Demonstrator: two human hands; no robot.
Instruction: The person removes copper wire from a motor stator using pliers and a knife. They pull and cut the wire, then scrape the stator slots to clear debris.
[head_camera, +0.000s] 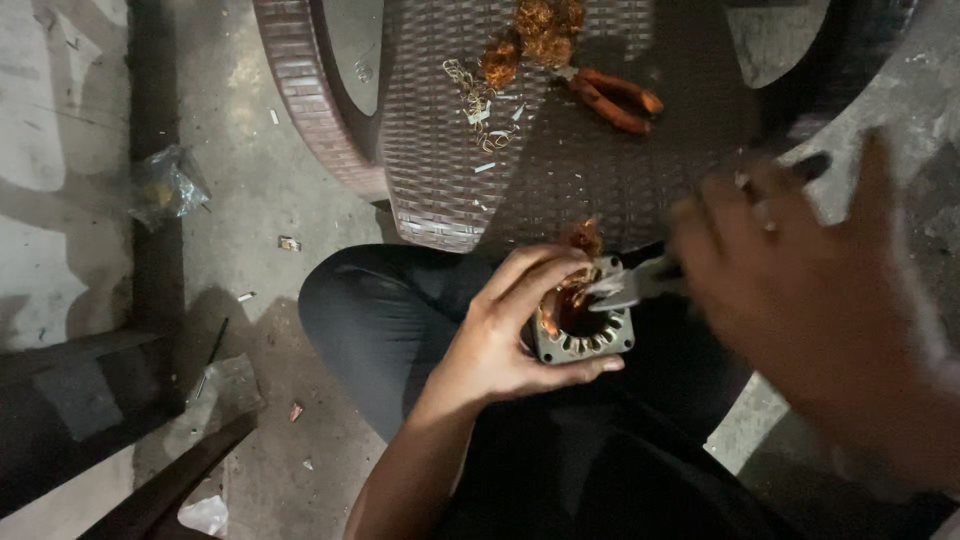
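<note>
Bare concrete floor (250, 180) lies under a brown woven chair (560, 170), its seat carrying clumps of copper wire (535, 35) and orange-handled pliers (610, 98) at the far side. Near, over the lap, the left hand (510, 335) curls round a square motor stator (583, 325), thumb below, fingers across its top. The right hand (800, 290), blurred, is clenched on a grey cutting tool (640, 283) whose tip reaches into the stator's copper winding. A slip of that tip could likely nick the left fingers (545, 270) just beside it.
</note>
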